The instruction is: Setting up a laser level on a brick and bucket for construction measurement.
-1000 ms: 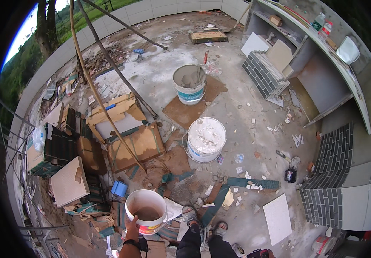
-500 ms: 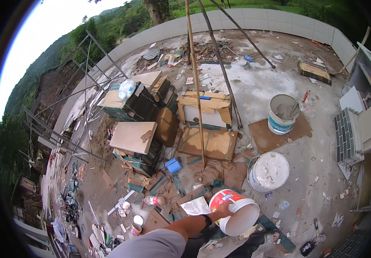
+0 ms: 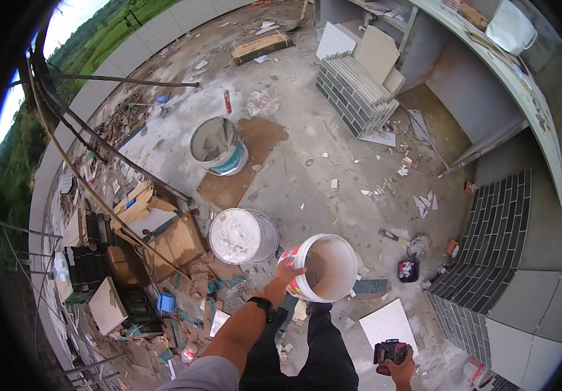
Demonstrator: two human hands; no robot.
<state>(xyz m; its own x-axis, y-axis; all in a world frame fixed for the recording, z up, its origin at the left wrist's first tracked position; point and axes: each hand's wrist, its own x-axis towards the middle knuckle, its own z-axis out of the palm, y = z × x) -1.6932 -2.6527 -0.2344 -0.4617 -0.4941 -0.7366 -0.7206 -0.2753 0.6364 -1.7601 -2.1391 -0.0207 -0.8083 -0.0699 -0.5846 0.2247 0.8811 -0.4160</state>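
My left hand (image 3: 288, 270) grips the rim of a white bucket (image 3: 343, 257) with a red-and-yellow label, its thumb over the edge. The bucket tilts with its mouth toward me; a brownish film coats the inside, and its label is mostly hidden. At the lower right, my right hand (image 3: 402, 370) is closed around a small boxy black-and-red device (image 3: 390, 356) of a kind I cannot make out. Beside the held bucket stands a white bucket (image 3: 243, 236) with a white crusted top. Farther off, a mortar-filled bucket (image 3: 219, 147) with a tool sticking up rests on brown cardboard (image 3: 229, 190).
A white tile (image 3: 395, 326) lies near my right hand. Right of it is a wall with dark brick-pattern tiles (image 3: 489, 228). A trowel (image 3: 395, 237) and a small black tray (image 3: 408, 270) lie on the floor. Poles (image 3: 92, 195) and tile boxes (image 3: 176, 246) stand left.
My view has swung to the right. The bucket in my left hand now turns its mouth more toward me. My right hand has come into view holding the black-and-red device.
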